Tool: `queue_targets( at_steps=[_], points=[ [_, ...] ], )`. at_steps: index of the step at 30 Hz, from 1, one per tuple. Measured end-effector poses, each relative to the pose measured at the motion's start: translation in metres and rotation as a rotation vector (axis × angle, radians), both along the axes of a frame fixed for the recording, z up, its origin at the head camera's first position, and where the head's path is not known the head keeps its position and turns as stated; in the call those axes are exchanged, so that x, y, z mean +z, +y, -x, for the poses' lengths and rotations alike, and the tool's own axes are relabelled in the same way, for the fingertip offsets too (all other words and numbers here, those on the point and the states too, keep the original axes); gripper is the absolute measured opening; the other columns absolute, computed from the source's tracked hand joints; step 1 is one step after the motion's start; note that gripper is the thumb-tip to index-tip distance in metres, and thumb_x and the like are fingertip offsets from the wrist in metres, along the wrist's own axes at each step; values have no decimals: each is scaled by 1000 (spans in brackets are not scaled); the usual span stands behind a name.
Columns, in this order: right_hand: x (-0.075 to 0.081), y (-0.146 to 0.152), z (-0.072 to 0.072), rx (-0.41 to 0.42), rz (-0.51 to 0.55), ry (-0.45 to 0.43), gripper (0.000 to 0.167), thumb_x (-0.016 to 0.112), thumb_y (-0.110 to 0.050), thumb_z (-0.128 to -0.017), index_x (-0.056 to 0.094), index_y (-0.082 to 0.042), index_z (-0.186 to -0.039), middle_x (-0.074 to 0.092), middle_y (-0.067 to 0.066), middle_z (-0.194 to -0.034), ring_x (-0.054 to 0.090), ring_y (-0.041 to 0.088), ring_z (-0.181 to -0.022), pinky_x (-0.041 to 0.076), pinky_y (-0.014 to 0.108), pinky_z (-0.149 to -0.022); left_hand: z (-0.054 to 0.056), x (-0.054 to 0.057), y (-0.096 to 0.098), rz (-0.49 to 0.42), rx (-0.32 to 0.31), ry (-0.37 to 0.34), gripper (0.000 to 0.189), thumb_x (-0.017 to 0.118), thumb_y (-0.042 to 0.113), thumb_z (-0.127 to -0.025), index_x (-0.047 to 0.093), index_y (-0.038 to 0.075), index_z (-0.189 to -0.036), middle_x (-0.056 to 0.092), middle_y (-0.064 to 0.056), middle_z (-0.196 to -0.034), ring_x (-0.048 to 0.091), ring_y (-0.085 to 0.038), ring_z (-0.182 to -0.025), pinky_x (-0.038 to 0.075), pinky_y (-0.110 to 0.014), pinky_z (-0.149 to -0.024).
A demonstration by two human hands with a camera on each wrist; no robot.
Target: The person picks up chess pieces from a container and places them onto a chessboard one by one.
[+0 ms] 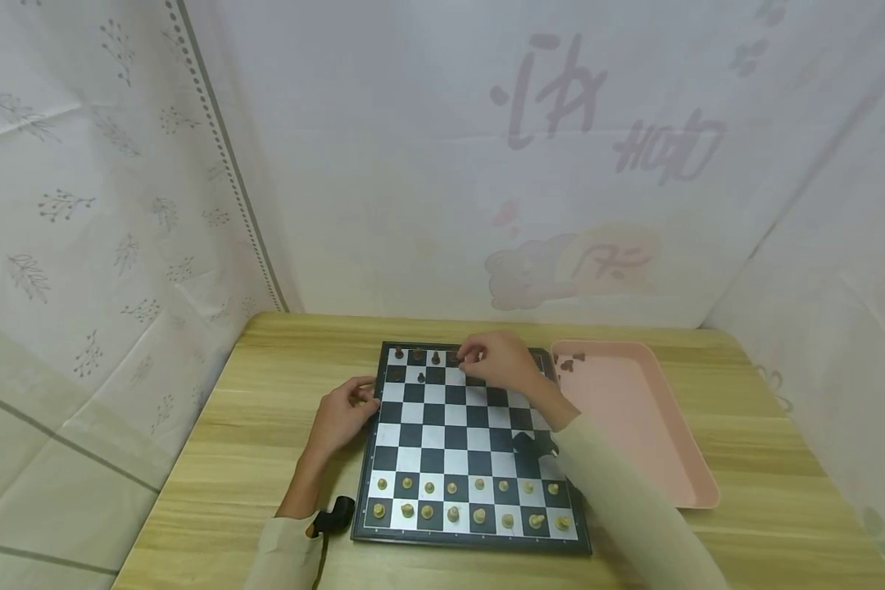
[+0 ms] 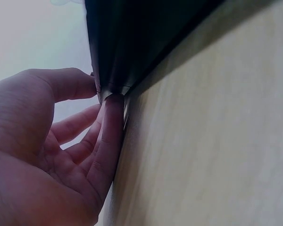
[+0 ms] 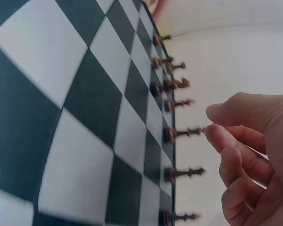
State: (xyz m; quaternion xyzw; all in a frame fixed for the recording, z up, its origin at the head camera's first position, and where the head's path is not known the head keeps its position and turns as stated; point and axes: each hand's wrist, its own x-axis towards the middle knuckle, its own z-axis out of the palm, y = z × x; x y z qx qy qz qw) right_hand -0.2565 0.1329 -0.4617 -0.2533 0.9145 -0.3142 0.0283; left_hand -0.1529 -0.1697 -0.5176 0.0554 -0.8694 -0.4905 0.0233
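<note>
The chessboard (image 1: 455, 416) lies on the table, its near two rows filled with pale chess pieces (image 1: 453, 515). Along the far left side stand dark brown chess pieces (image 1: 435, 358). My left hand (image 1: 342, 415) grips the board's left edge; in the left wrist view the thumb is at the upper rim and a finger lies low against the side. Over the far row is my right hand (image 1: 503, 362), thumb and index tips close together. In the right wrist view a brown chess piece (image 3: 184, 133) stands upright on the board, its top right at the index fingertip.
Right of the board sits a pink tray (image 1: 678, 426) with several dark brown pieces (image 1: 568, 365) at its far left corner. The wooden table (image 1: 273, 410) ends against cloth walls at the back and left. Dark wrist cameras (image 1: 335, 516) are worn on both wrists.
</note>
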Motion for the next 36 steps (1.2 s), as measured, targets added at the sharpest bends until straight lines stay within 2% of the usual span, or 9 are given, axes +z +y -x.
queue_targets(
  at_steps=[4,8,11,15,18,22,27,30,36],
  points=[
    [1,22,2,-42,51,-10,17,82,-17,-93,84,-9,-108,74,-6,-89,66,17,-82,54,39,-74,0,-1,0,1,2,1,42,76,12,-96,74,0,-136,75,-6,-96,64,-17,-77,47,-36,-72],
    [3,45,2,-113,84,-48,21,81,-20,-96,83,-10,-114,75,-4,-94,68,21,-88,52,56,-85,0,-1,-1,5,8,0,42,76,12,-96,74,1,-136,75,-6,-97,66,-18,-80,48,-36,-74],
    [4,62,2,-150,110,-65,22,81,-21,-98,82,-10,-117,76,-1,-98,69,23,-90,52,61,-87,0,-2,-1,9,13,-4,42,76,13,-96,74,1,-137,75,-6,-97,66,-19,-82,48,-36,-76],
    [1,85,4,-186,139,-29,22,81,-19,-98,82,-7,-116,78,4,-101,70,27,-91,58,46,-76,0,-3,-1,12,14,-7,42,75,13,-97,74,1,-137,75,-6,-97,67,-20,-83,48,-36,-76],
    [-4,102,6,-233,145,-1,22,82,-21,-98,83,-7,-115,79,6,-102,70,27,-92,56,38,-73,0,-4,0,13,14,-8,41,75,13,-97,74,2,-136,75,-5,-97,67,-20,-83,48,-36,-76],
    [-12,123,6,-285,218,-49,25,82,-22,-100,81,-5,-118,79,10,-106,73,26,-90,61,38,-73,1,-4,0,12,13,-7,41,75,13,-97,74,2,-136,76,-6,-97,67,-19,-82,47,-36,-76],
    [-22,145,6,-321,373,-131,29,81,-17,-102,78,2,-123,80,19,-106,76,35,-86,62,41,-75,0,-4,0,15,14,-9,41,74,13,-97,74,2,-137,76,-6,-97,67,-19,-82,47,-36,-75],
    [-26,155,6,-347,379,-155,30,80,-27,-104,79,-4,-123,80,17,-108,76,37,-93,59,43,-81,1,-5,0,17,15,-10,41,74,13,-97,74,2,-137,76,-6,-97,66,-20,-82,47,-36,-75],
    [-34,169,5,-472,261,-175,47,79,-61,-97,82,-21,-123,79,3,-120,66,27,-109,50,44,-92,1,-5,0,20,12,-10,41,74,13,-98,74,2,-138,76,-6,-98,66,-20,-82,47,-36,-74]
  ],
)
